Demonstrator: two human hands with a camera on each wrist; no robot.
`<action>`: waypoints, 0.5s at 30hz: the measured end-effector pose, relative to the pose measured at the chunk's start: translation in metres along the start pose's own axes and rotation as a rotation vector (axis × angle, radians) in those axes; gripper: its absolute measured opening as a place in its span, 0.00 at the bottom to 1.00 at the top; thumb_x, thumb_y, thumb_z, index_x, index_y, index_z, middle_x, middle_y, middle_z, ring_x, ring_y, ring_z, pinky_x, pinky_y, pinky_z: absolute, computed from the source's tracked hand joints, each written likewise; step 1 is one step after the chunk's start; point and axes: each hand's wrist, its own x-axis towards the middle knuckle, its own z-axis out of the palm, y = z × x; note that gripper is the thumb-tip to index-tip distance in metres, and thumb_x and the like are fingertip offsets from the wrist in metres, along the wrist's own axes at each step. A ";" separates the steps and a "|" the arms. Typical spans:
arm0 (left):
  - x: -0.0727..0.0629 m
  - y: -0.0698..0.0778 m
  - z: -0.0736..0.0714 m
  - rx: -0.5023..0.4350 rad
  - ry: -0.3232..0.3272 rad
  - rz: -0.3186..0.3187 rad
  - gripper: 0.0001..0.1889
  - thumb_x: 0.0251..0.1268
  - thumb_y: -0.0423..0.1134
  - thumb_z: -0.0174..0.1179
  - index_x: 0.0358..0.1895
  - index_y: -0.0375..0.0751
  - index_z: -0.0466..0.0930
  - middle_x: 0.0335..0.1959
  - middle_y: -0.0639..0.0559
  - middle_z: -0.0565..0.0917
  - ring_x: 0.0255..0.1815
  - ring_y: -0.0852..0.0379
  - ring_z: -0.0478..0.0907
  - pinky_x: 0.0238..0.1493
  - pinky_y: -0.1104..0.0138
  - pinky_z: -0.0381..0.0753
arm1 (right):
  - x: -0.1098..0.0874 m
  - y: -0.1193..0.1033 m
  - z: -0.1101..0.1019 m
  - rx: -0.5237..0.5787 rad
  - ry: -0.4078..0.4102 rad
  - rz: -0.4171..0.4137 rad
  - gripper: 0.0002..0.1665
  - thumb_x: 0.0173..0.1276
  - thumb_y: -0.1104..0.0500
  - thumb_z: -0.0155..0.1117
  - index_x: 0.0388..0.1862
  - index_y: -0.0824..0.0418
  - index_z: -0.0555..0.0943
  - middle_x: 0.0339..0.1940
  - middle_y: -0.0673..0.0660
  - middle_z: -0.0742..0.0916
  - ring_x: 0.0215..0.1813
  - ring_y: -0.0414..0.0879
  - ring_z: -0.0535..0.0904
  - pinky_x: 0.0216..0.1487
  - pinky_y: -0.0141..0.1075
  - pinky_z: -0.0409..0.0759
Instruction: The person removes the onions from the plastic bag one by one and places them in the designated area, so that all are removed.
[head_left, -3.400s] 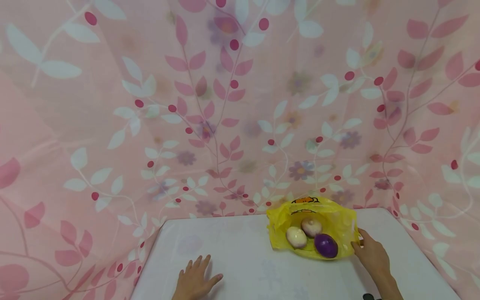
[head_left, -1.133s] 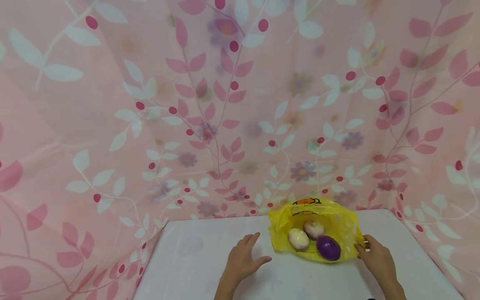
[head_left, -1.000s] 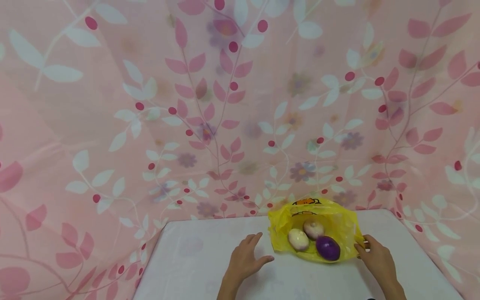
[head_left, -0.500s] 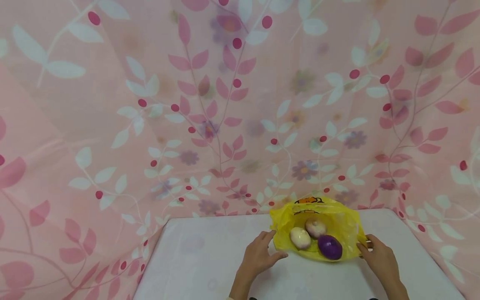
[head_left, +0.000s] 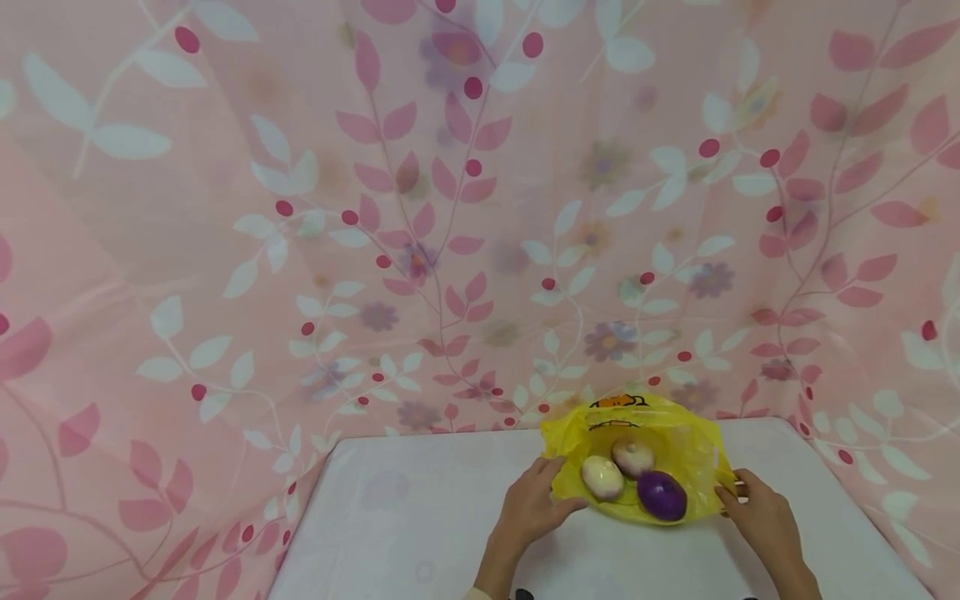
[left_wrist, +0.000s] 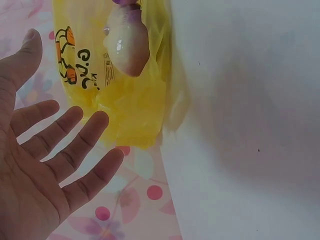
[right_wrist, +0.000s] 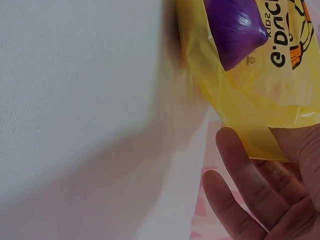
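Note:
A yellow plastic bag (head_left: 693, 450) printed with a cartoon lies on its side, mouth facing me. Inside it rest a shiny purple onion (head_left: 662, 495) and two pale, purple-tinged bulbs, a cream one (head_left: 602, 477) at the left and a pinkish one (head_left: 632, 457) behind. My right hand (head_left: 767, 517) pinches the bag's right edge between thumb and fingers, as the right wrist view also shows. At the bag's left edge is my left hand (head_left: 528, 504), thumb and fingers spread apart and holding nothing. Whether its fingertips touch the plastic I cannot tell.
All of this is on a white-covered table (head_left: 420, 508), the bag near its back edge. Behind and at both sides hangs a pink curtain (head_left: 480, 208) with leaf and flower prints.
My left hand has come from the left side of the table rightward to the bag's left edge. The right hand keeps its hold on the bag, which has hardly moved.

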 end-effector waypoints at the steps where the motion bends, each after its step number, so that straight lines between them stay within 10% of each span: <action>1: 0.000 0.001 0.001 0.000 -0.002 -0.003 0.38 0.55 0.69 0.63 0.65 0.51 0.75 0.53 0.57 0.78 0.39 0.66 0.73 0.42 0.70 0.78 | 0.000 0.000 0.000 0.001 -0.004 0.004 0.23 0.69 0.55 0.64 0.51 0.74 0.74 0.36 0.67 0.88 0.26 0.44 0.85 0.36 0.54 0.77; 15: 0.010 0.010 0.014 0.033 -0.011 0.027 0.37 0.58 0.69 0.60 0.64 0.49 0.76 0.53 0.58 0.79 0.43 0.65 0.76 0.45 0.68 0.79 | 0.000 -0.001 0.001 0.005 0.025 -0.011 0.23 0.68 0.56 0.65 0.51 0.74 0.74 0.34 0.67 0.88 0.25 0.45 0.84 0.37 0.57 0.77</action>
